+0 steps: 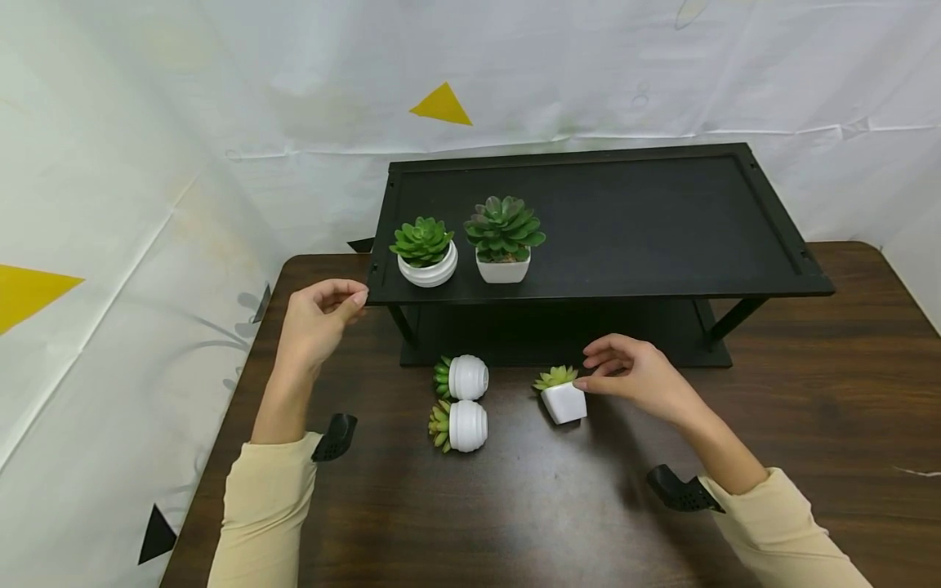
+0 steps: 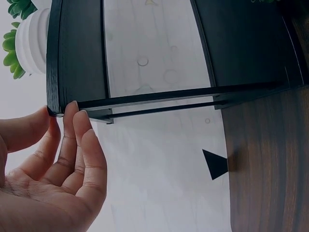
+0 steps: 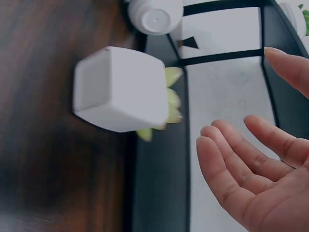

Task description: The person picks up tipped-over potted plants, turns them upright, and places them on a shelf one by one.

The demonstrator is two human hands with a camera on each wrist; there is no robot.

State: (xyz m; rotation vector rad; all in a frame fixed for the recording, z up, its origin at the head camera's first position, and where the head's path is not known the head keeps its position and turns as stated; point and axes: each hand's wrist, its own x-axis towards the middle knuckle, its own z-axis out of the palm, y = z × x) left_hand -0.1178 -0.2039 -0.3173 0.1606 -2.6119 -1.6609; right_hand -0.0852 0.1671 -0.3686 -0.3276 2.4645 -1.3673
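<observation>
A black two-tier shelf [image 1: 625, 229] stands on the table. My left hand [image 1: 316, 320] pinches its front left corner; in the left wrist view the thumb [image 2: 26, 129] and fingertips meet at the board's end. My right hand [image 1: 639, 380] hovers by a small succulent in a square white pot [image 1: 564, 403], which lies tipped on the table with its leaves toward the shelf. The thumb overlaps the pot's rim in the head view, while in the right wrist view the fingers [image 3: 217, 166] are spread apart with nothing between them.
On the upper board stand a succulent in a round white pot [image 1: 428, 269] and a larger one in a square white pot [image 1: 503, 268]. Two succulents in round white pots [image 1: 468, 377] [image 1: 468, 426] lie sideways on the wooden table [image 1: 382, 514]. White sheeting [image 1: 588, 73] hangs behind.
</observation>
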